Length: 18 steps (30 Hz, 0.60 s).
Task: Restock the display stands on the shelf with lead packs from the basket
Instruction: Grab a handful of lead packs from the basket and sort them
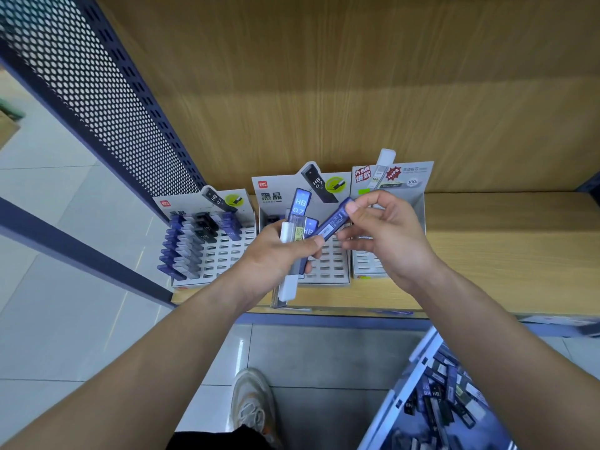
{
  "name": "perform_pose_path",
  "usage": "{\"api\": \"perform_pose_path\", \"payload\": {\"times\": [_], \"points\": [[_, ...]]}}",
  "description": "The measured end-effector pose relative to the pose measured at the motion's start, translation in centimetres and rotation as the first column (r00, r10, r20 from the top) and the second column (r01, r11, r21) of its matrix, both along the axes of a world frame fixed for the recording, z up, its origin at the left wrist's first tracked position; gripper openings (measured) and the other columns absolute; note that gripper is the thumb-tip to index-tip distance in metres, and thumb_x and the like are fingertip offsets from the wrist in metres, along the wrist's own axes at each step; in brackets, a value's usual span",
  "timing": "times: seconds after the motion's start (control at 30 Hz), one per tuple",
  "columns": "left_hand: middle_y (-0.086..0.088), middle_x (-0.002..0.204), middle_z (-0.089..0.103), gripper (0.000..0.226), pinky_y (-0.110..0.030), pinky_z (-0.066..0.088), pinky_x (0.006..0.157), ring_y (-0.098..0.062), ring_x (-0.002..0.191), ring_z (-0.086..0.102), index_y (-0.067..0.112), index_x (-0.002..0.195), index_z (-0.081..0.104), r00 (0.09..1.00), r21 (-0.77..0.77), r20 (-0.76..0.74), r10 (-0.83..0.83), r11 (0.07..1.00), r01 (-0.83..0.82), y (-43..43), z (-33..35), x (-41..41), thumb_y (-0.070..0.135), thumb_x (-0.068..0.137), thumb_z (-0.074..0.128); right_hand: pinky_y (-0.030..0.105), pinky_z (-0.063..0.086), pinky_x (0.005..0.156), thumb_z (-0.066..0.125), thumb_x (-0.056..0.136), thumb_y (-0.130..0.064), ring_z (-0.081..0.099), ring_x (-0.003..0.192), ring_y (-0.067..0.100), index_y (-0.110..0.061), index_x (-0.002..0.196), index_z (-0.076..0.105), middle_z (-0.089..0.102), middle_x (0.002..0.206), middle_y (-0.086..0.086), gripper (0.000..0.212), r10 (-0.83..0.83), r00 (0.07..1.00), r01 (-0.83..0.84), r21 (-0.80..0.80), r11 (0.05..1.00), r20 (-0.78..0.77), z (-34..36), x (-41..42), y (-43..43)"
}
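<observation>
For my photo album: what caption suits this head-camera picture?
Left hand grips several lead packs while right hand pinches one blue pack above the display stands.

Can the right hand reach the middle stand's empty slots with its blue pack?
Probably yes. The right hand pinches the blue pack over the middle stand, whose right slots lie open; the left hand with its packs covers only the left side.

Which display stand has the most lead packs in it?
The leftmost stand, by the perforated panel: packs fill its left side; the other two look mostly empty.
</observation>
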<state>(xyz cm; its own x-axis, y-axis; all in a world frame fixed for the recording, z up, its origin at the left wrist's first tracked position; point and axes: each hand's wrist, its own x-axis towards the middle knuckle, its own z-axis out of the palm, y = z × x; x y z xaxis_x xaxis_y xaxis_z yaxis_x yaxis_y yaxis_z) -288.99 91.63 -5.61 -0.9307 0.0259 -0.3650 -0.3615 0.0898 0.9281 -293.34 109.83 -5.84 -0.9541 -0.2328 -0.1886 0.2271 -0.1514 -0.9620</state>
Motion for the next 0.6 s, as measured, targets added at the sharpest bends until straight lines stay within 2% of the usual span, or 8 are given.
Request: {"api": "perform_pose_path", "payload": {"times": [0.17, 0.27, 0.33, 0.4, 0.43, 0.5, 0.6], "points": [[-0.001, 0.072, 0.065, 0.010, -0.025, 0.049, 0.065, -0.018, 0.063, 0.057, 0.011, 0.092, 0.065, 0.999, -0.027, 0.018, 0.035, 0.999, -0.034, -1.6, -0.1, 0.5, 0.020, 0.096, 0.068, 0.031, 0.058, 0.060, 0.063, 0.096, -0.012, 0.068, 0.063, 0.020, -0.006, 0.099, 0.052, 0.071, 0.080, 0.012, 0.013, -0.039, 0.999, 0.041, -0.086, 0.995, 0.029, -0.2, -0.4, -0.8], [0.000, 0.065, 0.062, 0.018, -0.016, 0.047, 0.059, -0.015, 0.060, 0.057, 0.009, 0.083, 0.061, 0.998, -0.104, 0.005, 0.057, 0.993, -0.057, -3.2, 0.1, 1.1, 0.020, 0.097, 0.066, 0.030, 0.057, 0.056, 0.063, 0.095, -0.008, 0.068, 0.061, 0.020, -0.010, 0.095, 0.052, 0.065, 0.080, 0.010, 0.012, -0.066, 0.997, 0.069, -0.071, 0.995, 0.045, -0.8, -1.0, -1.6], [0.002, 0.065, 0.063, 0.019, -0.014, 0.046, 0.061, -0.010, 0.059, 0.058, 0.009, 0.085, 0.061, 0.996, -0.157, 0.006, 0.086, 0.984, -0.084, -4.6, 0.0, 1.8, 0.022, 0.097, 0.066, 0.032, 0.058, 0.057, 0.061, 0.097, -0.004, 0.068, 0.061, 0.021, -0.010, 0.098, 0.054, 0.065, 0.075, 0.005, 0.009, -0.046, 0.999, 0.046, 0.013, 0.999, 0.000, -1.6, -1.8, -2.0], [0.004, 0.072, 0.067, 0.018, -0.023, 0.047, 0.069, -0.012, 0.069, 0.062, 0.014, 0.088, 0.064, 0.992, -0.193, 0.030, 0.126, 0.974, -0.118, -6.1, -0.4, 2.4, 0.030, 0.094, 0.071, 0.033, 0.060, 0.061, 0.056, 0.098, -0.001, 0.067, 0.063, 0.020, -0.013, 0.107, 0.061, 0.064, 0.080, 0.008, 0.015, 0.013, 0.997, -0.002, 0.140, 0.990, -0.074, -2.6, -2.6, -2.3], [0.004, 0.076, 0.068, 0.017, -0.027, 0.048, 0.068, -0.014, 0.072, 0.064, 0.018, 0.089, 0.064, 0.987, -0.193, 0.049, 0.152, 0.971, -0.140, -6.7, -0.6, 2.7, 0.033, 0.092, 0.073, 0.034, 0.060, 0.063, 0.055, 0.099, -0.002, 0.067, 0.064, 0.020, -0.015, 0.107, 0.065, 0.063, 0.086, 0.010, 0.018, 0.043, 0.994, -0.024, 0.190, 0.982, -0.096, -3.2, -3.1, -2.5], [0.003, 0.079, 0.067, 0.014, -0.029, 0.048, 0.062, -0.016, 0.069, 0.063, 0.021, 0.090, 0.063, 0.980, -0.178, 0.078, 0.183, 0.970, -0.167, -7.6, -0.7, 3.3, 0.029, 0.093, 0.073, 0.033, 0.061, 0.068, 0.058, 0.098, -0.006, 0.068, 0.066, 0.019, -0.016, 0.099, 0.070, 0.063, 0.094, 0.015, 0.016, 0.085, 0.991, -0.054, 0.271, 0.961, -0.102, -4.5, -3.9, -2.9], [-0.003, 0.079, 0.065, 0.014, -0.028, 0.049, 0.063, -0.017, 0.065, 0.059, 0.013, 0.096, 0.063, 0.981, -0.199, 0.082, 0.176, 0.967, -0.157, -8.4, -0.8, 4.1, 0.024, 0.094, 0.070, 0.032, 0.060, 0.074, 0.064, 0.096, -0.013, 0.069, 0.070, 0.015, -0.016, 0.088, 0.072, 0.069, 0.089, 0.013, 0.012, 0.160, 0.983, -0.111, 0.402, 0.909, -0.091, -6.6, -4.7, -4.1]]}}
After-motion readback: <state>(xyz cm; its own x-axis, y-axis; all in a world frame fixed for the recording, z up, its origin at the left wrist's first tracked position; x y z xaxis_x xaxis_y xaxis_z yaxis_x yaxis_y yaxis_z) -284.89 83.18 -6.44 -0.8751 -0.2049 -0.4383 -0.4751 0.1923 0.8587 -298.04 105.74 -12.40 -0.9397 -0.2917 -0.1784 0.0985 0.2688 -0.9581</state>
